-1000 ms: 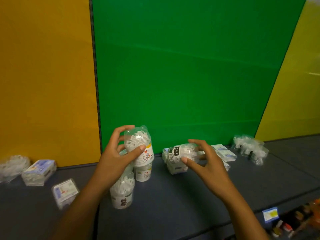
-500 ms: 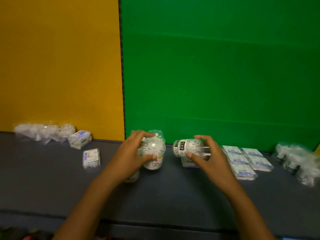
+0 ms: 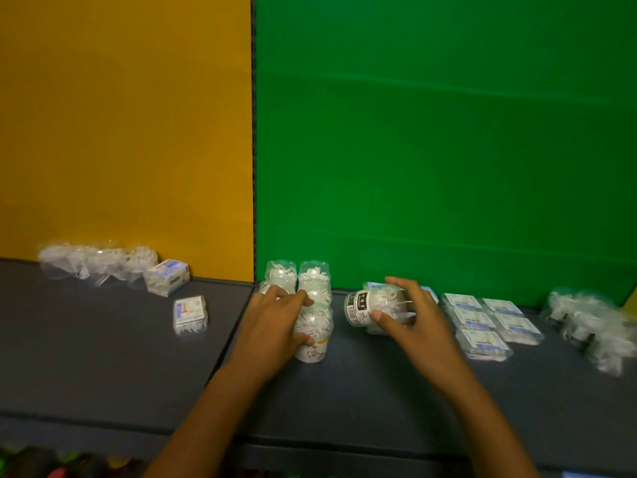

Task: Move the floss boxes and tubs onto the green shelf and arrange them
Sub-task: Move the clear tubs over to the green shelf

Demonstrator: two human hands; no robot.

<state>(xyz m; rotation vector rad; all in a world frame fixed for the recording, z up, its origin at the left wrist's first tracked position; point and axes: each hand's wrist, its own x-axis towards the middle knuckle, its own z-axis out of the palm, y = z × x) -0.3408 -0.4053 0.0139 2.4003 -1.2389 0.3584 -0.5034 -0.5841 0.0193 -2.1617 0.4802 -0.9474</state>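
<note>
**Tubs gathered before the green panel**

Behind the dark shelf [image 3: 379, 391] stand two back panels, a green panel [image 3: 448, 132] to the right and an orange panel [image 3: 120, 132] to the left. On the green side, a cluster of clear floss tubs [image 3: 296, 281] stands upright against the green panel near the seam between the panels. The person's left hand [image 3: 272, 326] grips the nearest upright tub [image 3: 313, 336] at the front of that cluster, fingers [image 3: 296, 300] curled over its top and thumb on its side. Just to the right, the right hand [image 3: 417, 322] holds a dark-labelled tub [image 3: 365, 307] tilted on its side, thumb below and fingers wrapped over it, just above or touching the shelf; which cannot be told. Further right lie flat floss boxes [image 3: 489, 320] in two neat columns, and beyond them a blurred heap of clear packets [image 3: 589, 326]. On the orange side rest a bag of loose floss packs [image 3: 96, 263], a blue-labelled box [image 3: 167, 277] touching it, and a small box [image 3: 190, 313] lying apart, nearer the shelf's front.
</note>
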